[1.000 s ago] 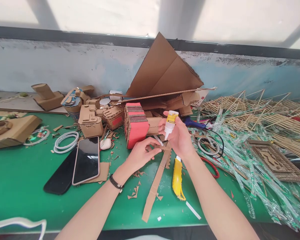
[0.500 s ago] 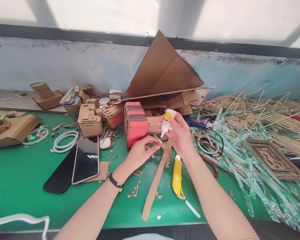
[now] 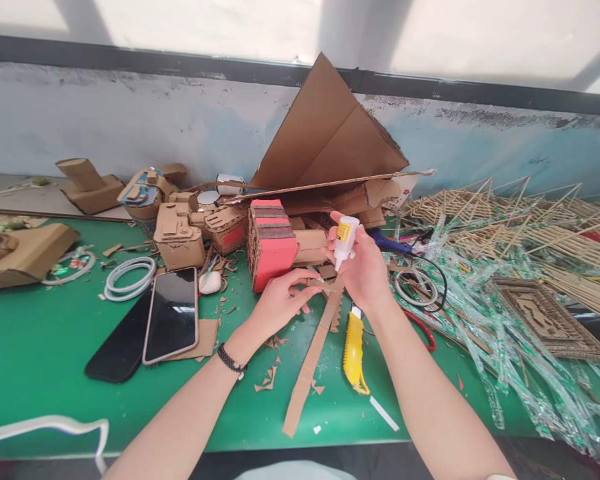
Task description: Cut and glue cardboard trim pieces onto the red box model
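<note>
My left hand (image 3: 285,298) is closed, pinching a small cardboard piece (image 3: 321,285) between thumb and fingers. In my right hand (image 3: 366,272) is a white glue bottle (image 3: 347,237) with a yellow label, its nozzle pointing down near the end of that piece. Below the hands a long cardboard strip (image 3: 310,360) lies slantwise on the table. A yellow utility knife (image 3: 353,353) rests just right of the strip. Behind my left hand stands a red and brown cardboard block (image 3: 273,250). Whether glue is coming out is too small to tell.
Two phones (image 3: 171,317) and a coiled white cable (image 3: 130,279) lie left on the green table (image 3: 40,360). Cardboard models (image 3: 180,237) stand behind them. Clear plastic wrappers (image 3: 500,347) and stick frames (image 3: 520,220) crowd the right. A large cardboard sheet (image 3: 330,127) leans at the back.
The glue bottle has tilted more upright and shifted slightly right, its nozzle now by the small piece's right end. My left hand still pinches the piece.
</note>
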{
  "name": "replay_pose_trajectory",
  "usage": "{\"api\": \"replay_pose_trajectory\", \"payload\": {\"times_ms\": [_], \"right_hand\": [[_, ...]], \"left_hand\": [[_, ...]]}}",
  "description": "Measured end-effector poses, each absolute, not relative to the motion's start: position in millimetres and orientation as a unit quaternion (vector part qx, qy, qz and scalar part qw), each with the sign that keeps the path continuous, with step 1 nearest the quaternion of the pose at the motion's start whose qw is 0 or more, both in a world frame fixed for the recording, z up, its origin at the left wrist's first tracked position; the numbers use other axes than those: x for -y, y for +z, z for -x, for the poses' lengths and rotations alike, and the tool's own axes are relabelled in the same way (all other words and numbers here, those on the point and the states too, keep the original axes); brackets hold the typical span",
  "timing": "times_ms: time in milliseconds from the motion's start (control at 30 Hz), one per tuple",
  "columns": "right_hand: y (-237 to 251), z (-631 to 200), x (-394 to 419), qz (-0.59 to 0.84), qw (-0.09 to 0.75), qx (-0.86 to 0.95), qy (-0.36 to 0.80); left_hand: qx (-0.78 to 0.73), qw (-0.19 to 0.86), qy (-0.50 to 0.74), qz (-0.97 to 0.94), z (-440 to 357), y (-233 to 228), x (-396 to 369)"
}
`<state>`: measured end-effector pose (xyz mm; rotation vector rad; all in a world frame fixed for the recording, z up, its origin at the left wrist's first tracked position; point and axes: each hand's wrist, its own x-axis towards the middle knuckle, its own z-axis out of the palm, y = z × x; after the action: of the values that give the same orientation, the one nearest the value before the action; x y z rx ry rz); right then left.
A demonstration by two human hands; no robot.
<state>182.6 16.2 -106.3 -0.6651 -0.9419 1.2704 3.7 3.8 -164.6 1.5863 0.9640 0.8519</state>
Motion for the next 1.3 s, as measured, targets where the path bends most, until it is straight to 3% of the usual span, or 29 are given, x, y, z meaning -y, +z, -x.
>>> {"api": "replay_pose_trajectory", "payload": {"times_ms": [333,700,1300], "right_hand": [[-106.8,-180.8,-14.4,0.284,0.680,0.428,0.523],[-103.6,-180.4,-14.8,0.290,0.662,0.414,0.554],[-111.0,-179.2,-13.4,0.305,0.651,0.480,0.502]], "left_hand": [[-0.410,0.522,0.358,-0.656,-5.9,-161.4,-0.9],[-0.410,0.530,0.351,-0.655,-5.2,-162.7,-1.1],[-0.409,0.554,0.358,-0.630,-7.2,-159.3,-0.9]]}}
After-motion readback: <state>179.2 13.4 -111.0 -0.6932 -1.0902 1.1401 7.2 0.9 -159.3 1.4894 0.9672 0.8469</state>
